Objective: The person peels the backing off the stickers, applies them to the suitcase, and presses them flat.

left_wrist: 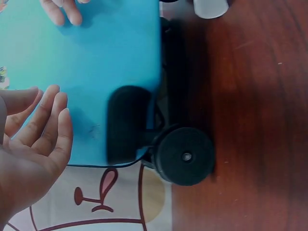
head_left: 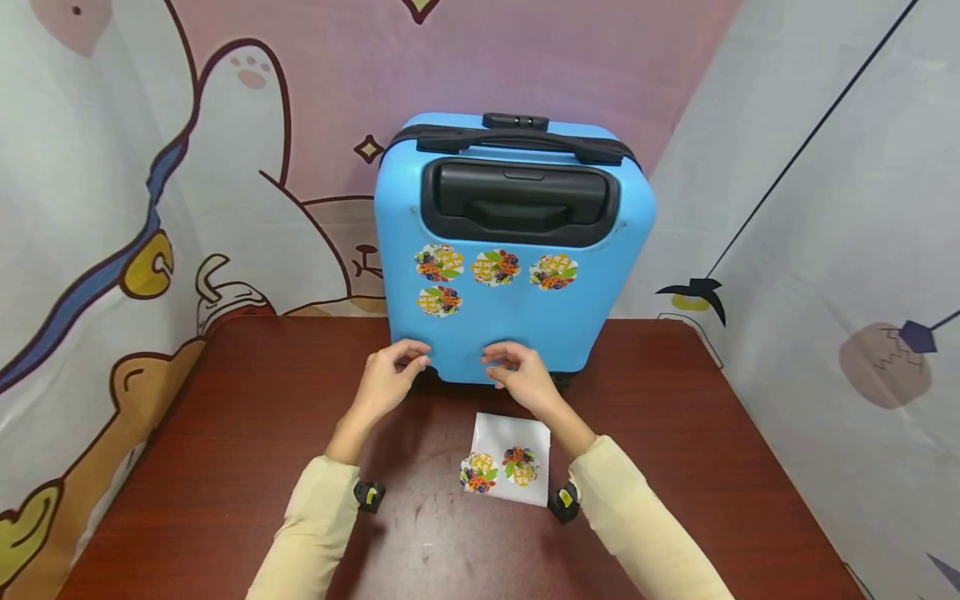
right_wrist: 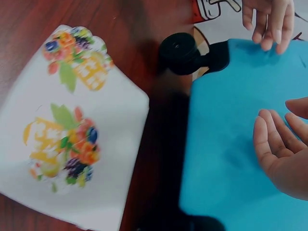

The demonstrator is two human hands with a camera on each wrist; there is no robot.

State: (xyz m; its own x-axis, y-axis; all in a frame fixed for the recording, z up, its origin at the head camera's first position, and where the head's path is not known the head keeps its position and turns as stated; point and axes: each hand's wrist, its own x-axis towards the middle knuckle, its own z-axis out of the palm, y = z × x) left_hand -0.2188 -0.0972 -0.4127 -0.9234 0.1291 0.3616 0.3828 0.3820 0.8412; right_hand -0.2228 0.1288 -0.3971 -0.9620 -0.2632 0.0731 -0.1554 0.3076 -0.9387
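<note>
Suitcase (head_left: pixel 510 321), light blue, stands on the brown counter (head_left: pixel 262 467) in the upper middle of the head view. Its black handle (head_left: pixel 521 200) is set into the upper part of the front, and a black band (head_left: pixel 450 137) runs across the top. Below the handle, three round fruit stickers (head_left: pixel 496 267) sit in a row, with a fourth sticker (head_left: pixel 440 301) under the leftmost one.

Both hands are near the lower part of the suitcase at the centre of the head view. The left hand (head_left: pixel 392 379) is by the bottom left corner, its fingers gently bent and the thumb close to them, holding nothing. The right hand (head_left: pixel 523 379) is right of it, fingers loosely bent, thumb apart from them, also without anything in its grasp. Whether either hand touches the blue surface, I cannot tell.

At the lower middle, a white sheet (head_left: pixel 510 432) lies on the counter, bearing two more fruit stickers (head_left: pixel 521 466); the left one sticks out past the sheet's edge. In the left wrist view, a black wheel (left_wrist: pixel 185 156) shows at the suitcase's corner, lower centre. Pale yellow sleeves (head_left: pixel 311 517) enter from the bottom edge.
</note>
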